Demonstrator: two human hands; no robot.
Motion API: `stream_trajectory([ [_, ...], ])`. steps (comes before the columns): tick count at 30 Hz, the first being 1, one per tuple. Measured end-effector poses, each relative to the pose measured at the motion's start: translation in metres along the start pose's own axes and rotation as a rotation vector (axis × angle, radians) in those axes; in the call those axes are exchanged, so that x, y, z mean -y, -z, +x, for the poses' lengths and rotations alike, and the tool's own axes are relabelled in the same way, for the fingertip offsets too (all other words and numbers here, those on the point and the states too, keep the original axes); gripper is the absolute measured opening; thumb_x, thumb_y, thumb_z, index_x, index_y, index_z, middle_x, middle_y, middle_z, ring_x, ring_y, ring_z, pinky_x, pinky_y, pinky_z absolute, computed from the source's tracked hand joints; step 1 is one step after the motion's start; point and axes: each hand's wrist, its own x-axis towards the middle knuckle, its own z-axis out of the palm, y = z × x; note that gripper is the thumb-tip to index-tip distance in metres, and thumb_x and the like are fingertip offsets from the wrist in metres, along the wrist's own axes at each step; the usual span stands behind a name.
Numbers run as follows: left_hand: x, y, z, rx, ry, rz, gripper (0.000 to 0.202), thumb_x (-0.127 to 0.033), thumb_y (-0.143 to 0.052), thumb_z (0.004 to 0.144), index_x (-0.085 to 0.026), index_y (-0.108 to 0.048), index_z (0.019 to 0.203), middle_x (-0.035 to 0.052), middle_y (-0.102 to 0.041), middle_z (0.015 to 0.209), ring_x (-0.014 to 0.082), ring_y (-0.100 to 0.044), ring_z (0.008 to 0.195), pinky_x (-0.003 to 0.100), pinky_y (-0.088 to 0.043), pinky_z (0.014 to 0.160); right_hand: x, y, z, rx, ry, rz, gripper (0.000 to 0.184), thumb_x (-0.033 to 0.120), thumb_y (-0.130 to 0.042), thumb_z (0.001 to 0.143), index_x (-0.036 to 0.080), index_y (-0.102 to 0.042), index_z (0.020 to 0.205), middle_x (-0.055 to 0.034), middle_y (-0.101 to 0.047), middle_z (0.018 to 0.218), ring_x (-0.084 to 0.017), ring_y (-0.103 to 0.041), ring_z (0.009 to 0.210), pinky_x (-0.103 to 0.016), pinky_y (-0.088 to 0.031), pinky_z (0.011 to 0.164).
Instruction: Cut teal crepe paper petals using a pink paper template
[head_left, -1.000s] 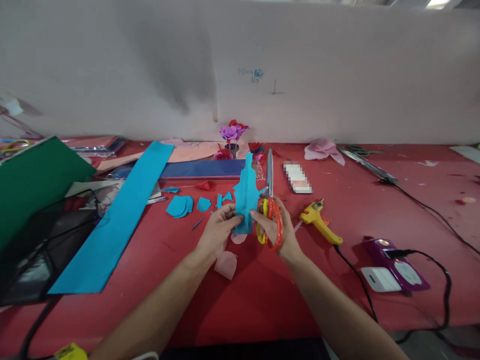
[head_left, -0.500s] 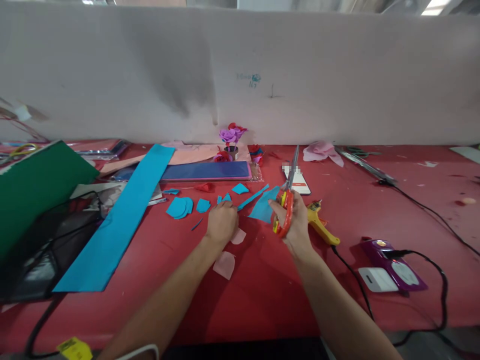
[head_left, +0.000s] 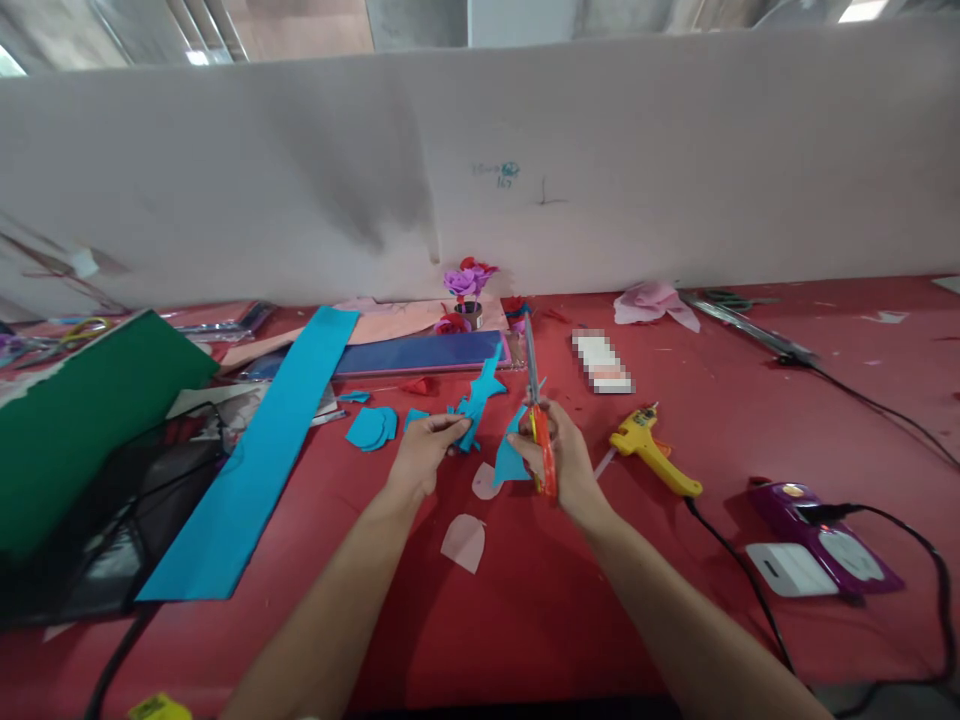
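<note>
My left hand [head_left: 421, 448] pinches a bunch of blue paper scraps [head_left: 480, 392] between thumb and fingertips, a little above the table. In my right hand [head_left: 566, 455] is a pair of scissors [head_left: 541, 440] with orange and yellow handles, blades pointing away from me. A blue paper piece [head_left: 511, 455] hangs or lies beside my right fingers; whether they grip it too, I cannot tell. Rounded blue paper pieces [head_left: 369, 428] are stacked left of my left hand. Two pale pink petal shapes, one the nearer pink petal [head_left: 464, 542], lie below my hands.
On the right are a yellow glue gun [head_left: 651, 455], a blurred-out phone [head_left: 602, 362] and a purple power box [head_left: 825, 535] with cables. A long blue paper strip [head_left: 262, 450] and a green sheet [head_left: 97, 420] lie left. Paper flowers [head_left: 469, 280] stand behind.
My left hand has lifted from the table with blue scraps gathered in it. The scissors have moved left and nearer the scraps, and the view has tilted slightly.
</note>
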Motion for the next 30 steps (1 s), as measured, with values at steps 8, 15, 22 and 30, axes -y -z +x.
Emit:
stream_trajectory([
  [8, 0.000, 0.003, 0.005, -0.093, 0.062, -0.058, 0.030, -0.036, -0.084, 0.048, -0.015, -0.072, 0.067, 0.0009, -0.063, 0.060, 0.0095, -0.053, 0.054, 0.021, -0.038, 0.050, 0.019, 0.003, -0.005, 0.090, 0.018, 0.037, 0.049, 0.029, -0.082, 0.061, 0.024, -0.057, 0.103, 0.0064, -0.054, 0.067, -0.010, -0.049, 0.048, -0.023, -0.039, 0.042],
  [15, -0.006, 0.003, 0.003, -0.112, 0.082, -0.098, 0.030, -0.032, -0.083, 0.047, -0.015, -0.071, 0.068, 0.0019, -0.064, 0.063, 0.0102, -0.053, 0.054, 0.022, -0.039, 0.049, 0.009, 0.004, -0.003, 0.078, -0.079, -0.026, 0.049, 0.025, -0.077, 0.060, 0.023, -0.056, 0.105, 0.0054, -0.055, 0.072, -0.007, -0.043, 0.046, -0.022, -0.035, 0.042],
  [22, -0.003, -0.010, -0.010, 0.002, -0.015, 0.232, 0.021, -0.034, -0.075, 0.061, -0.015, -0.068, 0.068, -0.0003, -0.060, 0.060, 0.0099, -0.049, 0.053, 0.023, -0.036, 0.050, -0.003, 0.006, 0.001, 0.056, -0.101, -0.117, 0.058, 0.022, -0.069, 0.060, 0.017, -0.052, 0.115, 0.0079, -0.050, 0.063, -0.007, -0.041, 0.044, -0.022, -0.034, 0.041],
  [30, 0.010, -0.019, -0.017, 0.081, -0.059, 0.356, 0.013, -0.028, -0.071, 0.062, -0.017, -0.065, 0.066, -0.0020, -0.059, 0.059, 0.0110, -0.051, 0.053, 0.024, -0.039, 0.052, -0.007, 0.007, -0.001, 0.120, -0.034, -0.128, 0.051, 0.017, -0.061, 0.063, 0.019, -0.054, 0.114, 0.0047, -0.055, 0.071, -0.009, -0.045, 0.049, -0.023, -0.039, 0.048],
])
